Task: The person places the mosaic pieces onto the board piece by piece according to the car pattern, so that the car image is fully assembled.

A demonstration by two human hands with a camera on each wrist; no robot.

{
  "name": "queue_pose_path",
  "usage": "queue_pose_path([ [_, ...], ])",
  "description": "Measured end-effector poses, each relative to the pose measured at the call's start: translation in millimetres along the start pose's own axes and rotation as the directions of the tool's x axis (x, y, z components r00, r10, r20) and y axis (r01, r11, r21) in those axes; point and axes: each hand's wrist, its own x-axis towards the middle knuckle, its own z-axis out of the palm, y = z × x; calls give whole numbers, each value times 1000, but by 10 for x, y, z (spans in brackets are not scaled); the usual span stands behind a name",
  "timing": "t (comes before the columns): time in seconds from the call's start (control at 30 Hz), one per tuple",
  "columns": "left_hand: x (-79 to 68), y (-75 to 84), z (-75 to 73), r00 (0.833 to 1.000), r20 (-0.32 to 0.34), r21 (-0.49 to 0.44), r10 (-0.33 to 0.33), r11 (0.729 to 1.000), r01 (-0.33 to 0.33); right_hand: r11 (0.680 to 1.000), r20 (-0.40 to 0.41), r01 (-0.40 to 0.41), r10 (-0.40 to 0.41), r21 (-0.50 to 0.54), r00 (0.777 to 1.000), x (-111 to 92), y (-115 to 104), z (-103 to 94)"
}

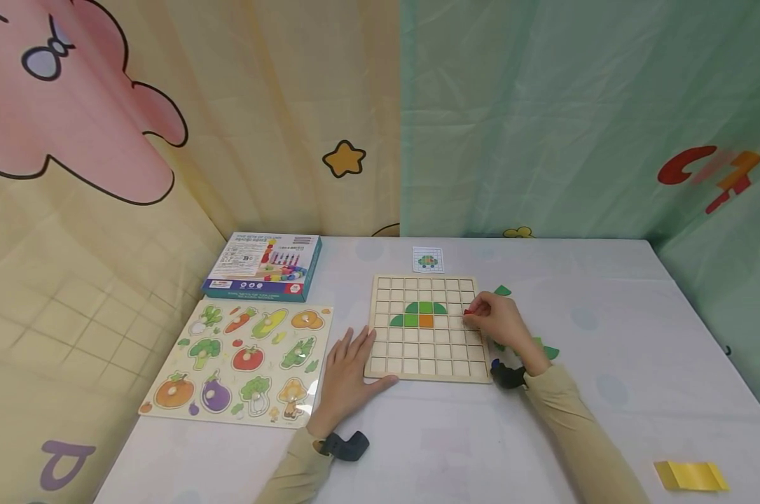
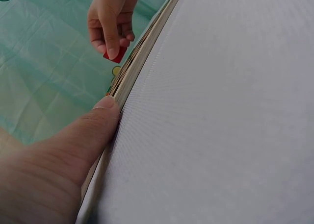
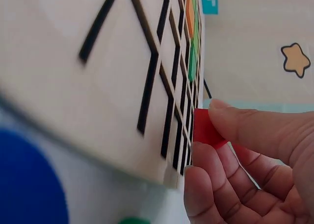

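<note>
My right hand (image 1: 501, 322) pinches a small red tile (image 3: 207, 130) between thumb and fingers, at the right edge of a wooden grid board (image 1: 430, 355). Set in the board's middle are green tiles (image 1: 425, 308), some with rounded edges, and one orange tile (image 1: 426, 320). My left hand (image 1: 348, 381) lies at the board's left side with its fingers spread straight. In the left wrist view, its thumb (image 2: 86, 131) touches the board's edge. Behind the board lies a small pattern card (image 1: 427, 260) showing a green figure on a grid.
To the left lies a vegetable puzzle board (image 1: 247, 406), with a printed box (image 1: 263, 266) behind it. Several green pieces (image 1: 550, 352) lie right of the grid board, partly hidden by my right arm. A folded yellow paper (image 1: 691, 476) is near the front right.
</note>
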Motion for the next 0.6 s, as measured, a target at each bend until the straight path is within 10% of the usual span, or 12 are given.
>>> queue_pose_path([
  [0.6,7,11,-7,1000,3,0,-1,1000,1,998,88,68,-67,-7,994,119,-175,271],
])
